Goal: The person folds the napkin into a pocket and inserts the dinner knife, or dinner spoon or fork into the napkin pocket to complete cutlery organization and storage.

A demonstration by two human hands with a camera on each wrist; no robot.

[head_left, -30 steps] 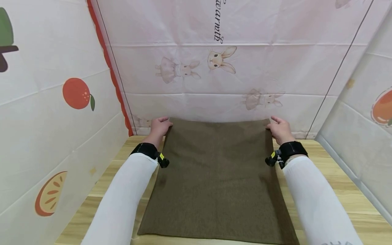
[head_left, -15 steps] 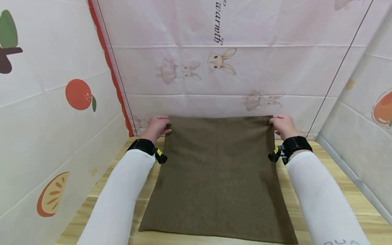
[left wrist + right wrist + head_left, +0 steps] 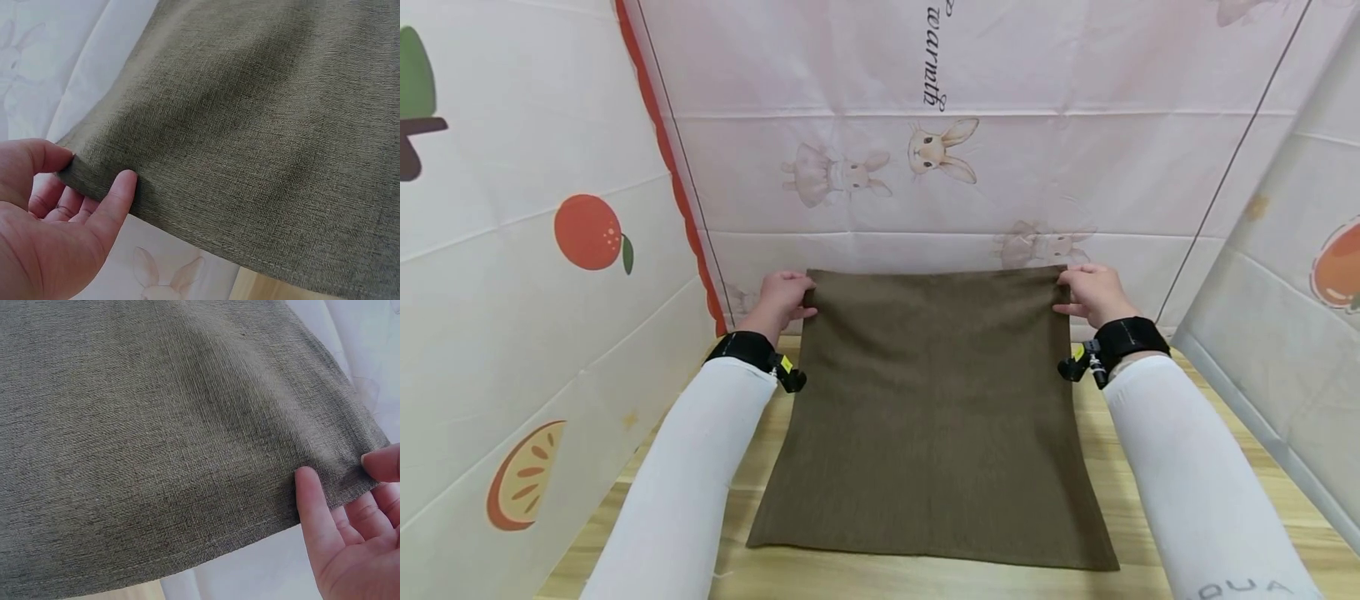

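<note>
A dark olive-brown cloth [image 3: 928,417] with stitched hems spreads out between both hands in the head view. Its far edge is lifted off the table, and its near part slopes down toward the tabletop. The left hand [image 3: 786,298] pinches the far left corner; in the left wrist view the thumb lies on the cloth [image 3: 237,137], other fingers curl beneath, and the little finger overlaps the hem. At the far right corner the right hand [image 3: 1093,293] pinches in the same way. Soft folds run inward from both held corners.
Under the cloth is a light wood-grain table [image 3: 820,575]. A pink-white sheet with rabbit prints [image 3: 880,192] hangs behind it. White fruit-printed sheets [image 3: 497,333] stand at the left and right. Black straps [image 3: 1129,337] with small cameras circle both wrists.
Both hands have risen with the cloth's far edge, which stands higher against the back sheet. The near edge has slid away from the person, baring more table in front.
</note>
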